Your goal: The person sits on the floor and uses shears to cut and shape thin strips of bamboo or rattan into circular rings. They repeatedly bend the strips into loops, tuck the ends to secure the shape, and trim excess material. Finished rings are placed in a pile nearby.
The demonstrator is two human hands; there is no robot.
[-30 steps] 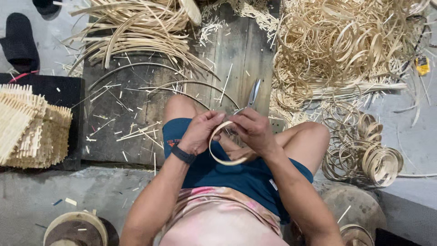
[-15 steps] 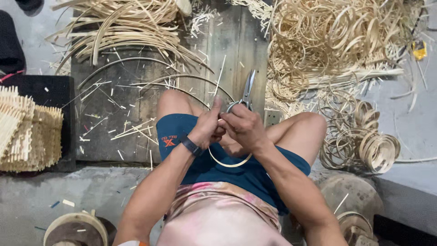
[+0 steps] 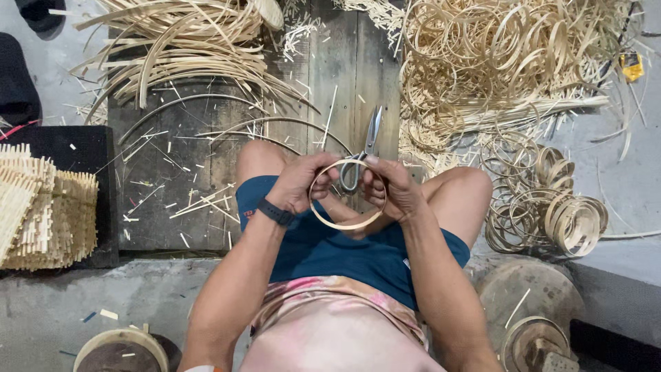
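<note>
A: Hands first, from the head camera. What did each one have?

B: The left hand (image 3: 299, 182) was curled shut on the bamboo ring (image 3: 348, 193), pinching its rim at about nine o'clock. The right hand (image 3: 392, 187) was closed too, gripping the ring's rim near three o'clock and also holding the scissors (image 3: 363, 148), handles in the palm.

A: Where did the ring sit?

B: At the centre of the view, held above the lap between the knees, its open face turned up toward the camera. The scissor blades pointed away toward twelve o'clock, over the wooden boards (image 3: 330, 76).

A: Were the blades apart?

B: I couldn't tell; they looked like one narrow strip.

A: And around the person?

B: A black wristband (image 3: 275, 212) was on the left wrist. At eleven o'clock lay a heap of long curved bamboo strips (image 3: 186, 48). At one o'clock was a big tangle of loose hoops (image 3: 509, 55), and at three o'clock a pile of finished rings (image 3: 551, 207), just beside the right knee. At nine o'clock stood a stack of woven slat pieces (image 3: 41, 207), well apart from the hands.
</note>
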